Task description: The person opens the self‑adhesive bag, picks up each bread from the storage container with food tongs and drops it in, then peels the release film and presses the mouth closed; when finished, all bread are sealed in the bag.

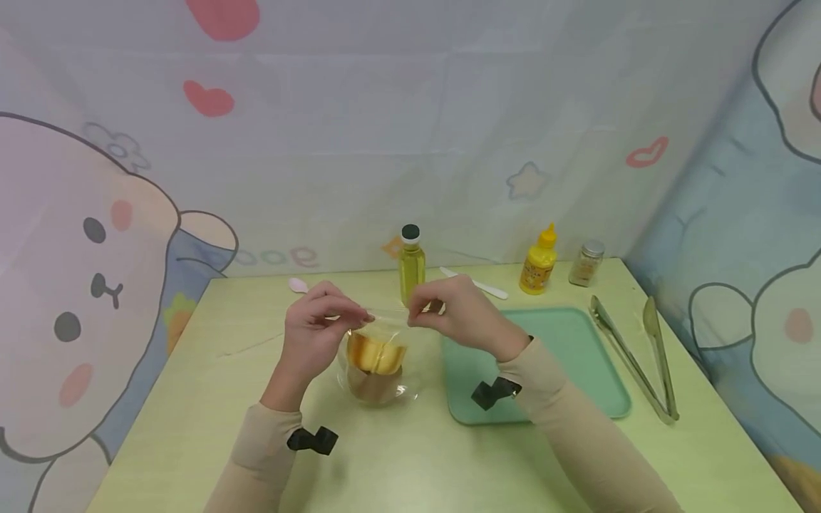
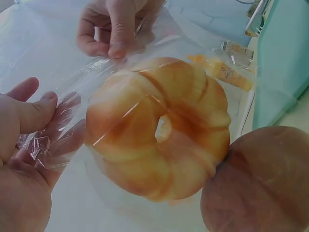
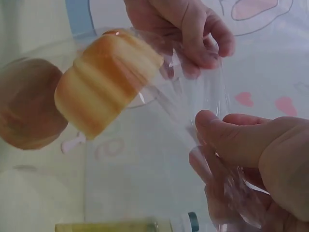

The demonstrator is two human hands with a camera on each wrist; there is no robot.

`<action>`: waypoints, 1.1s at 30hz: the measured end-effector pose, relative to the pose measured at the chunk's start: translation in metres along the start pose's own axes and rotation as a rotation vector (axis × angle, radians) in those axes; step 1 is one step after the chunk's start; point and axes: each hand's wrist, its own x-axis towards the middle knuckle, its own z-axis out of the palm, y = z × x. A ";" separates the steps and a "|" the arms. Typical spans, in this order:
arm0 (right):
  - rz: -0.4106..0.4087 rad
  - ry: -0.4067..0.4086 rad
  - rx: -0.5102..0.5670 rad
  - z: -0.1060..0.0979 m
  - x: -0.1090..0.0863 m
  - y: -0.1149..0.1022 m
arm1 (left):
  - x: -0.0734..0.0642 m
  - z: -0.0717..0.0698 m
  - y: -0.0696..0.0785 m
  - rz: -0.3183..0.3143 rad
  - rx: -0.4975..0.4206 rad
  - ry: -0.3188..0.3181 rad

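Both hands hold up a transparent plastic bag (image 1: 407,391) by its top edge, over the table's middle. My left hand (image 1: 316,329) pinches the left side of the edge between thumb and fingers. The right side is pinched by my right hand (image 1: 463,317), a short gap away. Inside hang several breads. A golden ring-shaped bread (image 2: 195,140) fills much of the left wrist view, with a round brown bun (image 2: 256,181) below it to the right. In the right wrist view, a ridged toast-shaped bread (image 3: 104,82) shows through the film beside the bun (image 3: 29,104).
A green tray (image 1: 545,370) lies right of the bag, partly under the right forearm, with metal tongs (image 1: 663,377) beyond it. Along the back stand an oil bottle (image 1: 412,274), a yellow squeeze bottle (image 1: 537,269) and a lidded jar (image 1: 586,267). A white knife (image 1: 490,289) and pink spoon (image 1: 298,285) lie there.
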 end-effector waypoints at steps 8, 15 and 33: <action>0.046 -0.019 0.018 -0.010 -0.011 0.011 | -0.002 -0.009 0.003 -0.062 -0.028 0.050; 0.039 0.007 -0.012 -0.020 -0.020 0.022 | -0.003 -0.014 0.003 -0.081 -0.035 0.072; 0.055 0.127 0.187 -0.019 -0.028 0.028 | -0.006 -0.019 0.004 -0.261 -0.013 -0.060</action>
